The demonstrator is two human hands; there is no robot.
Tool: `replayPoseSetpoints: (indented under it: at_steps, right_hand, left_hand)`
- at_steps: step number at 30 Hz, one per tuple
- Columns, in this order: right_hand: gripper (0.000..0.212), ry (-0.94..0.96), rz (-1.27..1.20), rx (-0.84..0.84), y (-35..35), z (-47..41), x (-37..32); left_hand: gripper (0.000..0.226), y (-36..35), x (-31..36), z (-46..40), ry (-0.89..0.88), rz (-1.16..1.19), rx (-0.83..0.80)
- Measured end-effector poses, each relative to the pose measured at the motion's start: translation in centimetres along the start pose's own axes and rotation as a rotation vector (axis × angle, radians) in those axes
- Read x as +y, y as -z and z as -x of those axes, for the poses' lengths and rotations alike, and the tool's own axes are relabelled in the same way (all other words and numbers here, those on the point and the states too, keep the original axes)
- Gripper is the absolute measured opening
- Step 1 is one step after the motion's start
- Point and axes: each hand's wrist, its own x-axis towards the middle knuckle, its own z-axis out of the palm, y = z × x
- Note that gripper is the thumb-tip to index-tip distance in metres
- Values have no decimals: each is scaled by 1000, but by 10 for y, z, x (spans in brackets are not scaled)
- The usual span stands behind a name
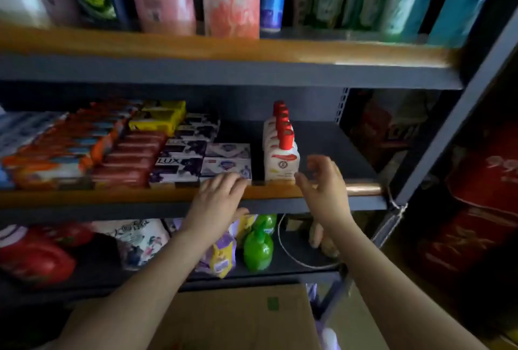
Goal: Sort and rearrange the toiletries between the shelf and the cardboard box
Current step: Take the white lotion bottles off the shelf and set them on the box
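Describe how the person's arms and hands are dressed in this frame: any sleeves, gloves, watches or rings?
Both forearms are bare as far as the frame shows; no sleeve is in view. The left hand and right hand wear no gloves. No watch, bracelet or ring is visible, though motion blur could hide something small.

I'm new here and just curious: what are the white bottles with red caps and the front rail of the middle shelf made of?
White bottles: probably plastic, smooth with a slight sheen, printed labels, red caps.
Front rail: looks like orange-brown wood or a wood-look coating; its right end shines like copper, so it may be metal. Blur leaves it open.
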Motion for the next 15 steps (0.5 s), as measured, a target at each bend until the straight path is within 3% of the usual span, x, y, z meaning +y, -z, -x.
replayPoseSetpoints:
  at_steps: [8,15]
  right_hand:
    - [40,215,26,101,-24,-29,10]
    - [44,173,-136,21,-32,-38,9]
  left_hand:
    - [66,-54,-16,-3,-15,87,360]
    - [66,-58,-12,1,-2,27,454]
